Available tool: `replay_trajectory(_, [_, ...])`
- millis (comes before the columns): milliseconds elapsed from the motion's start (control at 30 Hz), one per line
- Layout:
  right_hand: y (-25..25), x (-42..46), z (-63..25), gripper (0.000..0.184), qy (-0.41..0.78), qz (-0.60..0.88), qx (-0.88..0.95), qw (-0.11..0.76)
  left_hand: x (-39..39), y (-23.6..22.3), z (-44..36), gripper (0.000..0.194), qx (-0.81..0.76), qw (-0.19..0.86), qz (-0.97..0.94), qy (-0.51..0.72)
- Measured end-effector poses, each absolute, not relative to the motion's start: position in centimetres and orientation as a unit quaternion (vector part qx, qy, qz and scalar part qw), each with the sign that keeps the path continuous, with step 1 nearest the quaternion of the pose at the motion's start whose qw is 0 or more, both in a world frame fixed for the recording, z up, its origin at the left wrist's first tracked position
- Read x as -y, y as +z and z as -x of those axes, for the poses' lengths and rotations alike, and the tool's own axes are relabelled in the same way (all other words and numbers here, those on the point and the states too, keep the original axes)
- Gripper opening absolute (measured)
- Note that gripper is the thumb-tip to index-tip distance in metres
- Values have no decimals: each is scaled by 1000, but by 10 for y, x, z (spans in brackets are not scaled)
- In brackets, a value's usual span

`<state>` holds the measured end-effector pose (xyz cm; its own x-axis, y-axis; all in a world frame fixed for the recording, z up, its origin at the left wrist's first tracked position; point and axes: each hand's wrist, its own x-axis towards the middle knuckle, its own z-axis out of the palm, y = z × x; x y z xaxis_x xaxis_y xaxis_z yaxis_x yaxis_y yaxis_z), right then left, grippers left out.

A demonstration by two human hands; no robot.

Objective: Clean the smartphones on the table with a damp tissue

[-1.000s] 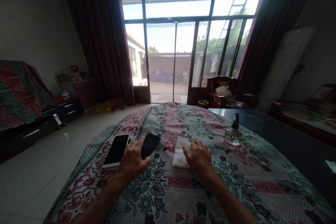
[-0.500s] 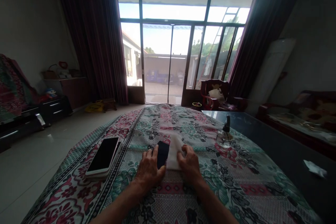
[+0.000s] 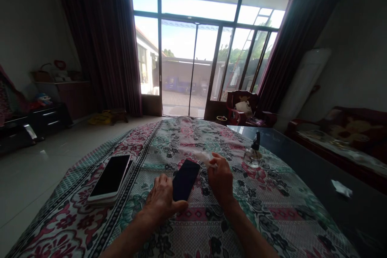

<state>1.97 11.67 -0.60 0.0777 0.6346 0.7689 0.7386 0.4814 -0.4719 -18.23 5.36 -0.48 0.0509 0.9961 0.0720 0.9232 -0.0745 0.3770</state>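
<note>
My left hand [image 3: 161, 200] grips the lower left edge of a black smartphone [image 3: 186, 179], which stays low over the floral cover [image 3: 184, 137]. My right hand [image 3: 220, 179] pinches a thin white cloth [image 3: 204, 158] between thumb and fingers, and the cloth trails away to the left. A white-framed smartphone [image 3: 109, 177] lies face up to the left of my left hand, on top of another flat device. Its lower layer is mostly hidden.
A glass bottle with a dark nozzle [image 3: 252, 153] stands on a dark glass-topped table [image 3: 305, 169] to the right, with a crumpled white tissue [image 3: 341, 188] farther along. Tiled floor [image 3: 39, 185] lies beyond the cover's left side.
My right hand has lifted the white cloth off the cover and gathered it into a pinch. The black smartphone now lies more fully in view, and my left hand has shifted to its lower edge.
</note>
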Motion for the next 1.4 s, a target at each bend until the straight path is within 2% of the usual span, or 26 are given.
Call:
replay_trajectory(100, [-1, -113, -16, 19, -69, 493, 696, 518, -53, -5, 177, 45, -663, 111, -723, 162])
replay_trajectory(200, [0, -106, -8, 25, -45, 491, 729, 475, -60, -11, 176, 55, -633, 127, -740, 191])
replay_trajectory(300, [-6, -97, 0, 25, -1, 497, 779, 383, -67, -17, 180, 67, -618, 139, -743, 213])
replay_trajectory(367, [-10, -92, 3, 21, 14, 490, 808, 326, -70, -20, 183, 67, -623, 143, -737, 220])
replay_trajectory(533, [-17, -86, 4, 35, 32, 445, 853, 270, -70, -21, 188, 67, -643, 150, -713, 235])
replay_trajectory(700, [-16, -78, 11, 28, -1, 448, 854, 266, -72, -24, 191, 58, -632, 148, -716, 256])
replay_trajectory(933, [-16, -70, 28, 23, 33, 431, 862, 266, -72, -30, 194, 38, -591, 103, -741, 302])
replay_trajectory(1400, [-6, -143, -2, 30, -37, 595, 767, 236, -66, -29, 190, 49, -598, 105, -738, 294])
